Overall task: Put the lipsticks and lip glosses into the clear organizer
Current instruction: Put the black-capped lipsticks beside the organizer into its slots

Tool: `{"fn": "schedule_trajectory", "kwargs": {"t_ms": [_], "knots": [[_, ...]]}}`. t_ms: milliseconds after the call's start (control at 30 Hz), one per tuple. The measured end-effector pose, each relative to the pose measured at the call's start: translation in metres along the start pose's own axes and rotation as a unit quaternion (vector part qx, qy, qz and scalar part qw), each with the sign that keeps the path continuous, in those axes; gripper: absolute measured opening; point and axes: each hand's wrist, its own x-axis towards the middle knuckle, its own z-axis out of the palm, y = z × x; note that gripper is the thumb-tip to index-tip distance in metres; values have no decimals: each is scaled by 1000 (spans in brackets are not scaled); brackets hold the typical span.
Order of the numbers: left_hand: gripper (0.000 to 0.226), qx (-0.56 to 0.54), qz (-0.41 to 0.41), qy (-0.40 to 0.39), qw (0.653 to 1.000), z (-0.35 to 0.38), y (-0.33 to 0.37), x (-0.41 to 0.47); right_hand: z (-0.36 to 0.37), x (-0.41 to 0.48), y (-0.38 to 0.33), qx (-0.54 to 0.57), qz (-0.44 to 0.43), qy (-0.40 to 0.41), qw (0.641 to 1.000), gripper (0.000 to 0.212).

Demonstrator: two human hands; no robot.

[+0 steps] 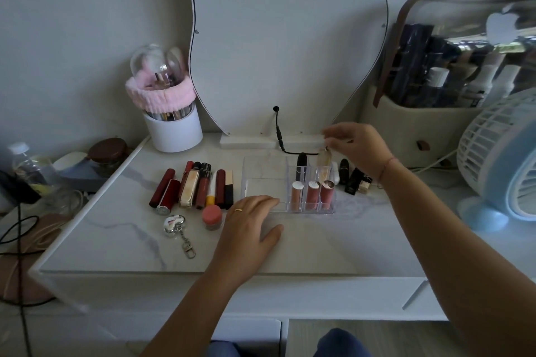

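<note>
From the head camera, a clear acrylic organizer sits on the white marble-patterned tabletop. Its three front cells each hold one upright pink lip gloss tube with a pale cap. In the row behind, a black lipstick stands in the left cell, and a pale translucent gloss tube stands tilted in the cell to its right. The wide left section shows only a flat white tray-like piece.

Left of the organizer, a row of red, black and cream lipsticks and glosses lies on the tabletop, with a small round pink-lidded pot in front. To its right stand a few black lipsticks.

The right hand hovers over the back row, its thumb and forefinger pinching the top of the pale gloss tube, the other fingers loosely spread. The left hand lies flat, fingers relaxed and extended, their tips touching the organizer's front left edge.
</note>
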Motion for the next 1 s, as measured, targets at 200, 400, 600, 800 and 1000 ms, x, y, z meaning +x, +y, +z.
{"fn": "schedule_trajectory", "kwargs": {"t_ms": [200,400,600,800,1000], "knots": [[43,0,0,0,1000,0,-1,0,-8,-13,50,4,179,63,982,28],[44,-3,-4,-2,1000,0,0,-1,3,-16,71,-31,252,37,967,47],[44,-2,-5,-2,1000,0,-1,0,7,-14,70,-76,242,28,967,50],[45,-1,-9,-1,1000,0,0,-1,9,-8,57,-139,253,-7,957,32],[45,-4,-8,-1,1000,0,0,0,7,-7,52,-153,246,-36,957,34]]}}
